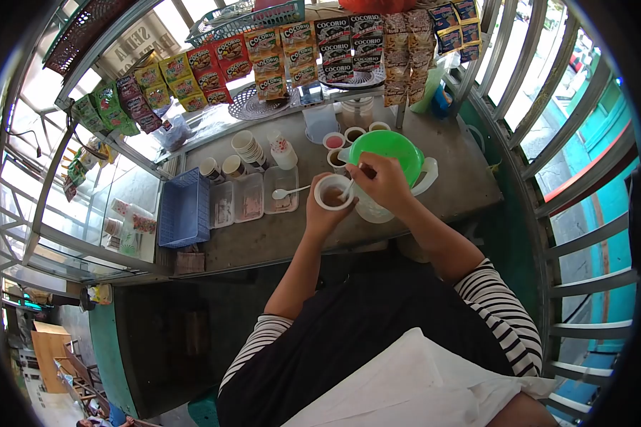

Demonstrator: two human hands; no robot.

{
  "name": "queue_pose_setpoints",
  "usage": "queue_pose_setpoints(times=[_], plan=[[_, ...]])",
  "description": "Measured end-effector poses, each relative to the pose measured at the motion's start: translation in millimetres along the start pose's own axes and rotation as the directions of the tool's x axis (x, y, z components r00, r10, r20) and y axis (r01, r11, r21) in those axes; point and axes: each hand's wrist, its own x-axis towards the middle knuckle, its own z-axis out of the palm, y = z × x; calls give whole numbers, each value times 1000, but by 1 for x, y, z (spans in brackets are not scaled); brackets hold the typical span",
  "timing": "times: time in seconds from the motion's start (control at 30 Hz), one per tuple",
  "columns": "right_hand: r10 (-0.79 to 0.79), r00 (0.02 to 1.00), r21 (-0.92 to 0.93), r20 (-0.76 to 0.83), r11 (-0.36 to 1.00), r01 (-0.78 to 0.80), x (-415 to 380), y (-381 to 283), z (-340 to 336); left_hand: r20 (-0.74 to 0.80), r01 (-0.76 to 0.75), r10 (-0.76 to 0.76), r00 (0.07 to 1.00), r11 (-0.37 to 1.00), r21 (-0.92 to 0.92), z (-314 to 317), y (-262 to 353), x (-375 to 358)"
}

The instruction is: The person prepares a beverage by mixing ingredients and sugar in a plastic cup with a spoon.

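My left hand (322,219) is wrapped around a paper cup (320,183) that has a brown liquid inside. Over it, my right hand (386,183) pinches a spoon (347,189), whose lower end dips into the cup. Partly hidden behind my right hand is a clear pitcher (430,175) with a green top (395,146). Several more filled cups stand just beyond my hands, among them one with a pink drink (335,141) and one with a dark drink (355,134). Left of the held cup, a white spoon (283,193) rests across a clear plastic container (281,178).
Stacked paper cups (245,146) stand on the counter (278,235), near more plastic containers (248,196) and a blue basket (184,208). Strips of drink sachets (267,64) hang along the back. Metal bars (591,245) line the right side.
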Motion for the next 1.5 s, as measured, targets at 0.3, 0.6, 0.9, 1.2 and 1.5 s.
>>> queue_pose_setpoints(times=[0.3, 0.6, 0.9, 1.2, 1.5], plan=[[-560, 826, -112, -58, 826, 552, -18, -11, -14, 91, -5, 16, 996, 992, -123, 22, -5, 24], [-480, 876, 94, 52, 875, 474, 9, -19, -23, 126, -31, 48, 991, 991, -132, 24, 12, 28], [-510, 848, 250, 147, 848, 467, 32, -19, -28, 107, 2, 29, 994, 960, -278, 9, 44, 25], [-425, 896, 297, 131, 879, 373, 61, -32, -28, 213, 18, 12, 977, 990, -142, -6, 62, 36], [-536, 812, 114, 232, 844, 525, 45, -59, -20, 296, 128, -47, 954, 957, -260, -11, 58, 37]])
